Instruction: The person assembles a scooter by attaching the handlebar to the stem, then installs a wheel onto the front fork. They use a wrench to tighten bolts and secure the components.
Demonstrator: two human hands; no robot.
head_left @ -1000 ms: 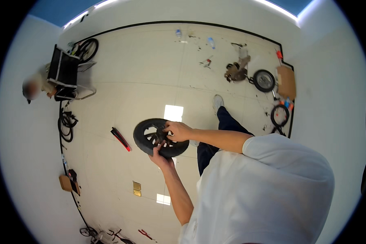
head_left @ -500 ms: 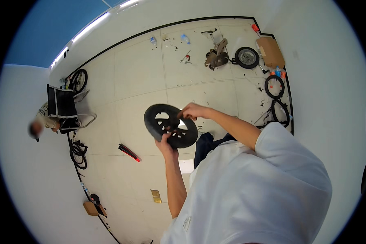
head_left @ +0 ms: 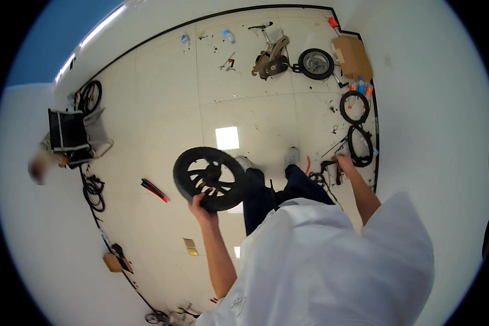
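Note:
A black wheel [head_left: 182, 182] with a thick tyre and broad spokes is up in front of me, tilted, over the floor. My left hand [head_left: 202, 211] grips its near lower rim, with fingertips reaching in among the spokes. Far out to the right, my right hand [head_left: 344, 163] is off the wheel, at the end of a stretched arm. It appears above dark bike parts [head_left: 328, 168] on the floor. Its fingers are small and blurred, so whether they touch or hold anything does not show.
Along the right wall lie two loose tyres [head_left: 354, 120], bottles [head_left: 361, 86] and cardboard [head_left: 353, 58]. Ahead are a brown bike frame [head_left: 271, 61] and a grey-hubbed wheel [head_left: 316, 64]. A seated person is by a black chair [head_left: 68, 130] at left. A red-black strip [head_left: 155, 190] lies nearby.
My right hand has left the wheel's hub area and swung far right and down. The left hand has shifted slightly left with the wheel, which now faces up more fully.

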